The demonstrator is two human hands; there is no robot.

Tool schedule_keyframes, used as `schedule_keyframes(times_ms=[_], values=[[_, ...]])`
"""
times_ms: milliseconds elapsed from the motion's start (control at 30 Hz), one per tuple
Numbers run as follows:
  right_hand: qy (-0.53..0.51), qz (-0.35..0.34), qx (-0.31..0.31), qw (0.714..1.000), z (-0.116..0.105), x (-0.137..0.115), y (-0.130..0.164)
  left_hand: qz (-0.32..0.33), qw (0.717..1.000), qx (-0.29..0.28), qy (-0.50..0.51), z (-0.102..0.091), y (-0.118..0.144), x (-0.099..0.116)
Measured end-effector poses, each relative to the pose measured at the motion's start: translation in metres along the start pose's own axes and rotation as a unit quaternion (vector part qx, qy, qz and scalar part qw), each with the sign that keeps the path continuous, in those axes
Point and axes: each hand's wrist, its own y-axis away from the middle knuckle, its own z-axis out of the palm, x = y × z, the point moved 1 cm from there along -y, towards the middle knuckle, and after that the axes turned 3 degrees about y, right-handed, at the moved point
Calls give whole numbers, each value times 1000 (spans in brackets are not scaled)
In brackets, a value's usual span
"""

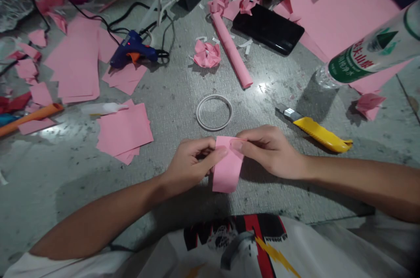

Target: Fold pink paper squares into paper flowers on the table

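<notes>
A pink sheet of paper (227,173), folded into a narrow piece, is held up between both hands near the table's front edge. My left hand (195,160) pinches its left side, thumb on the front and fingers behind. At the upper right corner my right hand (271,149) grips the same paper between thumb and fingers. Just beyond the hands lies a grey ring (214,127), perhaps a tape roll. To the right rests a yellow utility knife (323,133) with its blade end pointing up-left. A stack of pink paper squares (126,131) sits to the left.
Farther back are a blue glue gun (133,49) on cables, a crumpled pink paper flower (207,54), a rolled pink paper tube (231,50) and a black phone (268,29). A water bottle (370,50) stands at the right. A white-tipped tube (103,108) lies left.
</notes>
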Motion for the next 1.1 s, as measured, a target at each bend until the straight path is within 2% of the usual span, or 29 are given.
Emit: schedule_keyframes(times_ms=[367,1100], values=[[25,-4,22,999,2,2,0,18,999,1,-32,-2,0,-1],[50,-8,47,998,3,3,-1,7,999,-8,-43,-3,2,-7]])
